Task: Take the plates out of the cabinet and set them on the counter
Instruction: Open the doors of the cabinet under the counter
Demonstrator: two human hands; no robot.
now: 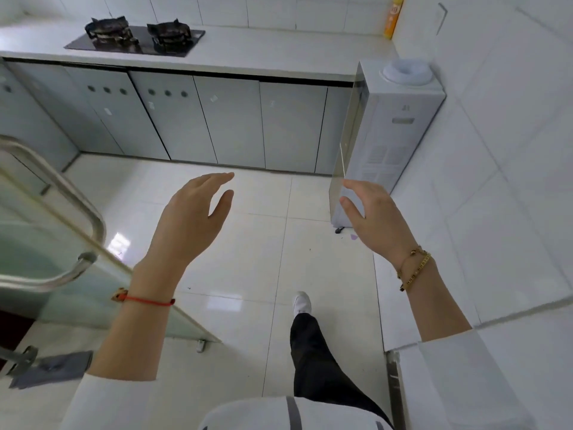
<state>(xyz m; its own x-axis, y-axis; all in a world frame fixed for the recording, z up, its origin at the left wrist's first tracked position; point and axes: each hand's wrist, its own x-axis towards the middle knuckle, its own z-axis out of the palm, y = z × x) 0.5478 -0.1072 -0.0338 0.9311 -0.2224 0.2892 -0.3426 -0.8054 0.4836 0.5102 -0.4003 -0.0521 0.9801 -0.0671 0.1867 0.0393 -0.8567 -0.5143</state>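
I stand on a tiled kitchen floor facing a white counter (263, 54) with a row of grey base cabinets (229, 122) under it; every door is closed. No plates are in view. My left hand (195, 218) is raised in front of me, fingers apart and empty, a red string on its wrist. My right hand (372, 215) is held up at the same height, also open and empty, with gold bracelets on the wrist. Both hands hover over the floor, well short of the cabinets.
A black two-burner gas stove (136, 37) sits on the counter's left part. A white water dispenser (387, 135) stands at the counter's right end against the tiled wall, a yellow bottle (393, 17) behind it. A glass door with a metal handle (59, 212) is at left.
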